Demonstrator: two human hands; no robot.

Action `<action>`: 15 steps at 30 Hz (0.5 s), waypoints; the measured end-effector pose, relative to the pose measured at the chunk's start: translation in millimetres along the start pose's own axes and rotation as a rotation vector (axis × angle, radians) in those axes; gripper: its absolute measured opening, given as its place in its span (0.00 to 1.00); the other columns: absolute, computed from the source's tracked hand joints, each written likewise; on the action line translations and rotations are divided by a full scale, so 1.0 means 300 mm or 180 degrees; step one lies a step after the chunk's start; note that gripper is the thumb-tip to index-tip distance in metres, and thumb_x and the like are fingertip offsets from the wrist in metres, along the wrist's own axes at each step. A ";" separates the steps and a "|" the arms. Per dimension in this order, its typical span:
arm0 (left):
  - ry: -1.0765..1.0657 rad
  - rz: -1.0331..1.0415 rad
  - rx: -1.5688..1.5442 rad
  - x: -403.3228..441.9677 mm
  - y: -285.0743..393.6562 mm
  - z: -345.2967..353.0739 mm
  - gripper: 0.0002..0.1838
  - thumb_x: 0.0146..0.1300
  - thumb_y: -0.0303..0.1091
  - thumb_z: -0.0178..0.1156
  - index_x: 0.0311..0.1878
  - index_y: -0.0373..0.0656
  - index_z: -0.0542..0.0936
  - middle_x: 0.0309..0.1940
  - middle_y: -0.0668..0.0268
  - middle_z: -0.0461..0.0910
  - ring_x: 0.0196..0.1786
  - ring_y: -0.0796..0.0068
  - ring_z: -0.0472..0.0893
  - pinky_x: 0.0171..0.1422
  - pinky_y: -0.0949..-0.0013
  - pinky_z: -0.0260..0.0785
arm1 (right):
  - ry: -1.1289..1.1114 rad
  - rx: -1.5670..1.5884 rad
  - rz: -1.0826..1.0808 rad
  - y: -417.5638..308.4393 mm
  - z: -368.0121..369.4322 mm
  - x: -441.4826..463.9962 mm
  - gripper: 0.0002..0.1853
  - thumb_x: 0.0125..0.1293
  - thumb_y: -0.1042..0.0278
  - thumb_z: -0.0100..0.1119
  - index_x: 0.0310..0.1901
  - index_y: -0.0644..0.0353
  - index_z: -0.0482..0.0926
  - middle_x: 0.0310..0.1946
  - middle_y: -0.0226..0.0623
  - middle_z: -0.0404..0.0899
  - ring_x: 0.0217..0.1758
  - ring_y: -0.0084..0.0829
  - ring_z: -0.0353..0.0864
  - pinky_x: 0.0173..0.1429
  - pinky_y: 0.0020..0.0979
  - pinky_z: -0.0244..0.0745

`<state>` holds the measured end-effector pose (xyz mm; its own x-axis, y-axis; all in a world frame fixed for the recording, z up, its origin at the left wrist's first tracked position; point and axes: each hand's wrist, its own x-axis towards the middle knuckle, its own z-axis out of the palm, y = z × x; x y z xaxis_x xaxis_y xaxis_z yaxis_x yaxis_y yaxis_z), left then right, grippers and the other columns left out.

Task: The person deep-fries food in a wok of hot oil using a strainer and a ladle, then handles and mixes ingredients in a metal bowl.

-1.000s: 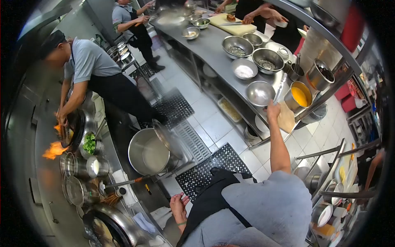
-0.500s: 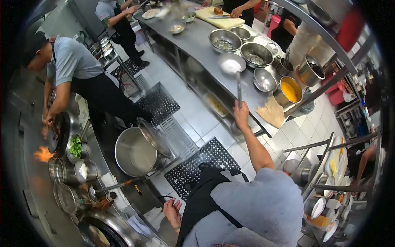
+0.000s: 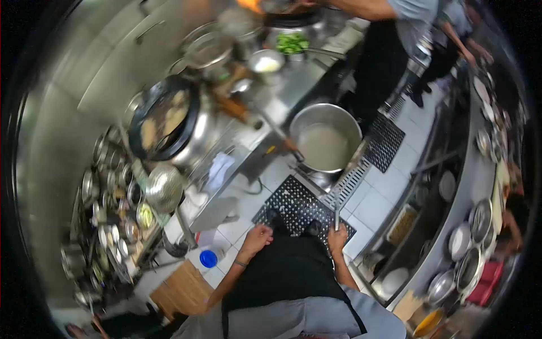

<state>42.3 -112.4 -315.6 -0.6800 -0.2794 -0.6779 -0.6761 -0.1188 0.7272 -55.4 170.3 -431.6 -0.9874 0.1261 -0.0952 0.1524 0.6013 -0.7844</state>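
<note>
My right hand is closed round the metal handle of a long utensil, just below a large steel pot of cloudy liquid. The far end of the utensil is not clear. My left hand hangs in front of the black apron, its fingers loosely bent and holding nothing. A perforated black floor mat lies beyond both hands.
Two pale pieces lie in a dark wok at the upper left, near a perforated strainer. A co-worker's arm is at the top. The steel counter with bowls is at the right.
The view has swung left towards the stoves. My right hand has come away from the bowls on the counter to my front, still gripping the utensil. The wok is now in full view.
</note>
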 end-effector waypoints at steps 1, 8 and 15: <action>0.0017 -0.0054 -0.0013 0.000 -0.029 -0.008 0.11 0.68 0.34 0.58 0.45 0.36 0.74 0.35 0.63 0.79 0.33 0.75 0.82 0.34 0.74 0.76 | -0.0173 -0.0049 -0.0463 -0.019 0.030 0.010 0.09 0.57 0.70 0.63 0.31 0.68 0.77 0.30 0.51 0.77 0.35 0.55 0.78 0.41 0.45 0.71; 0.0095 0.0402 0.0396 0.034 -0.067 -0.162 0.09 0.68 0.34 0.57 0.43 0.38 0.76 0.34 0.66 0.79 0.33 0.78 0.80 0.36 0.74 0.75 | -0.1008 0.0222 -0.1503 -0.337 0.124 0.176 0.11 0.50 0.74 0.67 0.35 0.67 0.77 0.25 0.52 0.77 0.30 0.52 0.79 0.36 0.42 0.72; 0.0496 0.1288 -0.0375 0.014 -0.048 -0.405 0.09 0.65 0.32 0.60 0.42 0.36 0.79 0.34 0.64 0.81 0.37 0.76 0.79 0.43 0.72 0.72 | -0.0787 0.0126 -0.1896 -0.734 0.342 0.268 0.17 0.57 0.60 0.71 0.29 0.68 0.78 0.24 0.53 0.78 0.24 0.46 0.77 0.33 0.40 0.71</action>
<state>83.7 -227.6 -315.7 -0.8261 -0.4648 -0.3187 -0.3215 -0.0758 0.9439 -172.5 -33.0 -329.5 -0.8836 -0.4087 0.2286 -0.4217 0.4821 -0.7679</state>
